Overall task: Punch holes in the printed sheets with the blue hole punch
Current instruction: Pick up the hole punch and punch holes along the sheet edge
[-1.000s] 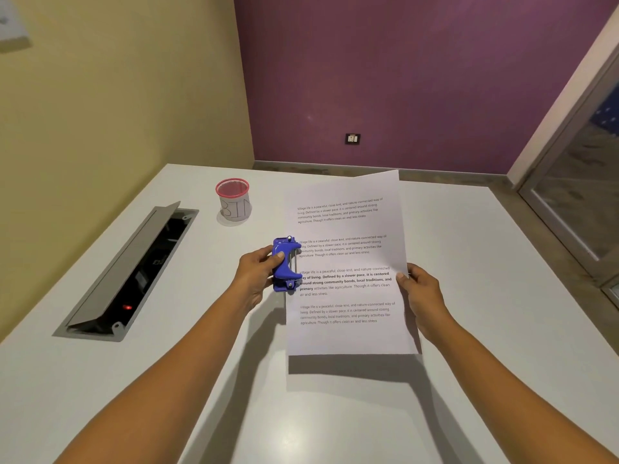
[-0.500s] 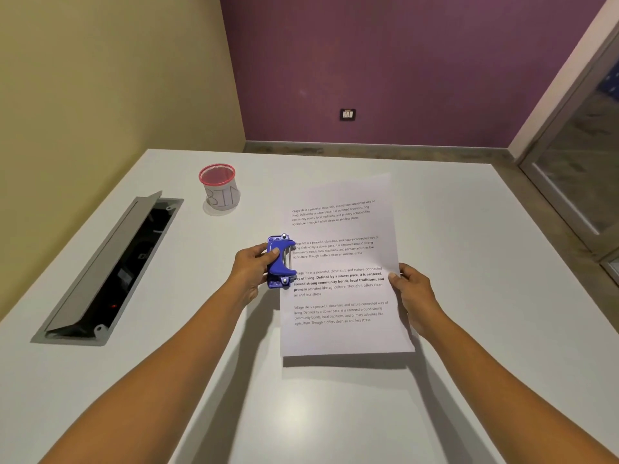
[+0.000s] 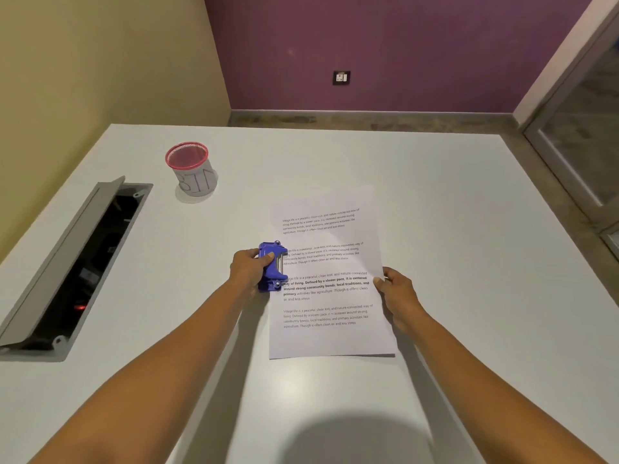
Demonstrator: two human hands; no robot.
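Right now the left hand (image 3: 249, 269) is wrapped around the blue punch (image 3: 273, 266), thumb on top, with the punch set on the left edge of the sheet (image 3: 330, 279) about halfway along it. Over on the other side, the right hand (image 3: 398, 294) pinches the sheet's right edge, which curls up slightly while the near end lies flat on the white table (image 3: 452, 202). Well off to the left stand a red-rimmed cup (image 3: 191, 169) marked "BIN" and an open cable hatch (image 3: 72, 262).

Glossy blue plastic hole punch (image 3: 273, 266), matt paper sheet (image 3: 335, 296), smooth matt white table (image 3: 452, 229).
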